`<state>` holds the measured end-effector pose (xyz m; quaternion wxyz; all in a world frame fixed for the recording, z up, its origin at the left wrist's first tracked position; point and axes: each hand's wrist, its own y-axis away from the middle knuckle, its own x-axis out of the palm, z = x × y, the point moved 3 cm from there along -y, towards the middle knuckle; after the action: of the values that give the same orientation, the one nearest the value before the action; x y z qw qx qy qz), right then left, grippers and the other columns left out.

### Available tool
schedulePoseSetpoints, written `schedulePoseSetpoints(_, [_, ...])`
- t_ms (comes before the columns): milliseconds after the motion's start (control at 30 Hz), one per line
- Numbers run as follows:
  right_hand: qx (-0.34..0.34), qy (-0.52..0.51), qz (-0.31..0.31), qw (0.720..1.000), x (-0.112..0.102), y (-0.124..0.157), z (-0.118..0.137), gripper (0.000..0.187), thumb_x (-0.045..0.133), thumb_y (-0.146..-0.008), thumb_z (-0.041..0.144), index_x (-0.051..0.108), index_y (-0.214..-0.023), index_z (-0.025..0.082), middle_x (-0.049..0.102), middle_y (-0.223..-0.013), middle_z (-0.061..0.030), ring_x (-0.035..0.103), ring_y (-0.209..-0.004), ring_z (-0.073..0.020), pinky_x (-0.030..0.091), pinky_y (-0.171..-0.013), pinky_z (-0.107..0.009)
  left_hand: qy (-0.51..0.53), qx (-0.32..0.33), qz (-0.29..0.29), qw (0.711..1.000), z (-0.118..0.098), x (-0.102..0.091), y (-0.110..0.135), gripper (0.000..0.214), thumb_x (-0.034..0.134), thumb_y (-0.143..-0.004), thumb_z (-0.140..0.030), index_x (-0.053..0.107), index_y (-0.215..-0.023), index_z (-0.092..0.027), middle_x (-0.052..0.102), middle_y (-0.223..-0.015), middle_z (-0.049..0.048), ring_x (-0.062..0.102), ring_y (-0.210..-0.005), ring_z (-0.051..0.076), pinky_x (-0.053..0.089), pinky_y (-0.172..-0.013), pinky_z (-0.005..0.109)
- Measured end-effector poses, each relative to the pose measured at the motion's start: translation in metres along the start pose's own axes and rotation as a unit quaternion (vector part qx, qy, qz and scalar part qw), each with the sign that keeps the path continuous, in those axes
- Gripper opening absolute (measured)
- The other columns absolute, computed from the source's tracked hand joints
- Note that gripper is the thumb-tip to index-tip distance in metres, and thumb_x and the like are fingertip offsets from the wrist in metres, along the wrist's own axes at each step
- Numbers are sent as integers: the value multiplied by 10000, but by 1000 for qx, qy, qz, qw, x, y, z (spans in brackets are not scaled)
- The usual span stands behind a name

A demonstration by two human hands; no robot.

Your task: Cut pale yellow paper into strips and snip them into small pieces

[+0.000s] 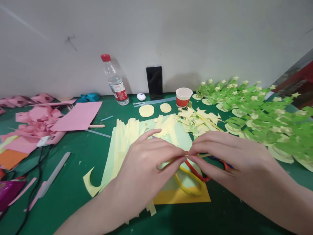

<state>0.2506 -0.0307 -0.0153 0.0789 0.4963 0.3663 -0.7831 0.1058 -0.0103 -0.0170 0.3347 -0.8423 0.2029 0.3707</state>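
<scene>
My left hand (149, 160) and my right hand (227, 156) meet fingertip to fingertip over the middle of the table. Both pinch a narrow pale yellow paper strip (204, 155), mostly hidden by the fingers. Beneath them show the yellow and red handles of scissors (192, 191); their blades are hidden. Behind the right hand is another red and dark blue handle (225, 165), partly covered. Under the hands lie light green paper (111, 156) and an orange-yellow sheet (181, 197). Several loose pale yellow strips (127, 130) are spread on the green paper.
Green paper plants with star tops (259, 111) crowd the right side. Yellow scraps (200, 119), a paper cup (184, 98), a phone (155, 83) and a water bottle (116, 85) stand or lie at the back. Pink paper (78, 116) and a black cable (36, 182) occupy the left.
</scene>
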Motion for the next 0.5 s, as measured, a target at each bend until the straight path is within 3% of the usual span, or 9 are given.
schedulePoseSetpoints(333, [63, -32, 54, 996, 9, 2, -5, 162, 484, -797, 88, 581, -693, 166, 587, -621, 16, 528, -518, -84, 393, -487, -183, -16, -8, 7, 1000, 0, 3, 0, 131, 540, -826, -131, 643, -755, -170, 724, -752, -21, 655, -671, 111, 367, -1026, 419])
schedulePoseSetpoints(500, [41, -13, 18, 999, 10, 2, -3, 175, 446, -818, 105, 548, -687, 161, 578, -615, 8, 513, -494, -84, 377, -461, -190, -30, -7, 11, 999, 3, 5, -1, 127, 542, -811, -132, 623, -723, -173, 720, -739, -27, 647, -650, 108, 380, -1016, 420])
